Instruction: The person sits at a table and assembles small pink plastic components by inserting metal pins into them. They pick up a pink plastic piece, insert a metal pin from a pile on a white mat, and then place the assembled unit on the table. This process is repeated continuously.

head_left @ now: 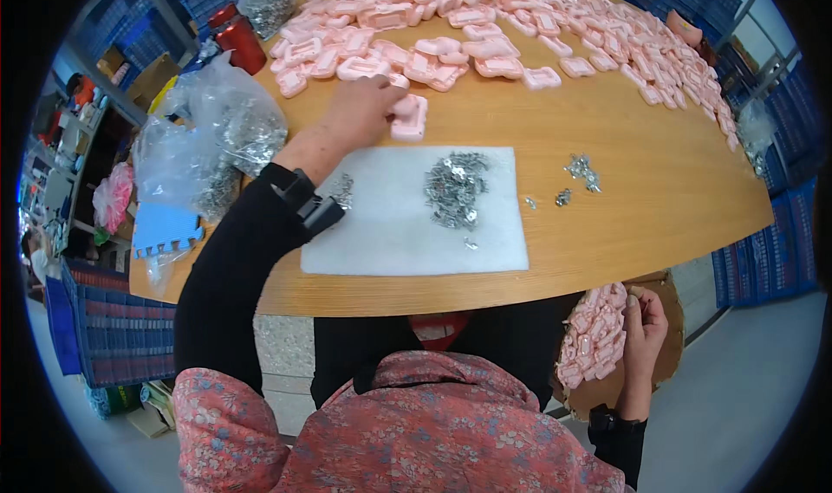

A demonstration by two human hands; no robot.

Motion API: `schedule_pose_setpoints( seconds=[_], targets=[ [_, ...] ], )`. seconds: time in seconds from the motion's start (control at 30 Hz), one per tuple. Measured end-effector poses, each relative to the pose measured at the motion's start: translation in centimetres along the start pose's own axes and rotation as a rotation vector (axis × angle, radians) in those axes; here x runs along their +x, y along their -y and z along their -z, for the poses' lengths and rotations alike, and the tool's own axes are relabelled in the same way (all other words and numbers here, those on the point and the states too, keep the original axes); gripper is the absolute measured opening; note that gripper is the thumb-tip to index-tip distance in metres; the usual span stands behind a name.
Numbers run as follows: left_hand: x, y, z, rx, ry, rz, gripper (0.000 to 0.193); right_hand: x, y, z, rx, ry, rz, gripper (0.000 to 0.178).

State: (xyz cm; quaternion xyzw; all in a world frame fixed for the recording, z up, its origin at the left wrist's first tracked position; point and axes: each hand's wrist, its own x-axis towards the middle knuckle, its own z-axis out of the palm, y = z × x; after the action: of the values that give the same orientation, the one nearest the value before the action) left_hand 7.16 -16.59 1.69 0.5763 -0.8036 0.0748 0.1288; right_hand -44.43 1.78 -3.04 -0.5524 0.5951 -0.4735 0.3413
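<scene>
My left hand [368,112] reaches over the table to a small pink molded plastic part [409,127] with a rectangular recess. Its fingers are closed on that part's upper left edge, just beyond a white foam sheet [381,242]. Down at the lower right, my right hand [646,330] is beside a pile of similar pink parts [594,337] in a cardboard box [669,354]. Those fingers are bent together at the pile's edge, and what they hold, if anything, cannot be made out.
Small metal pieces [455,190] lie heaped on the foam; a few more [582,172] sit to its right. Many pink parts [485,47] cover the table's far side. Clear plastic bags [208,129], a red canister [238,42] and a blue foam mat [166,230] stand at left.
</scene>
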Motion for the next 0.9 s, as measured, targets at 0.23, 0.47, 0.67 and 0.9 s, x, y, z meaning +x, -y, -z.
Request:
schedule_pose_setpoints(
  seconds=[0.23, 0.47, 0.67, 0.9],
  targets=[
    [0.2, -0.2, 2.8, -0.065, -0.098, 0.272, 0.027, 1.6, 4.3, -3.6, -0.127, 0.076, 0.061, 0.011],
    [-5.3, -8.7, 6.6, -1.494, 0.093, 0.466, 0.043, 6.8, 5.7, -8.8, -0.33, 0.218, 0.261, 0.018],
    [-10.9, -14.4, 4.4, -2.317, 0.171, 0.528, 0.057, 8.8, 7.0, -14.3, -0.409, 0.329, 0.356, 0.017],
    [-12.9, -15.1, 3.1, -2.434, 0.247, 0.637, 0.057, 10.5, 5.9, -16.4, -0.593, 0.349, 0.462, 0.013]
  ],
)
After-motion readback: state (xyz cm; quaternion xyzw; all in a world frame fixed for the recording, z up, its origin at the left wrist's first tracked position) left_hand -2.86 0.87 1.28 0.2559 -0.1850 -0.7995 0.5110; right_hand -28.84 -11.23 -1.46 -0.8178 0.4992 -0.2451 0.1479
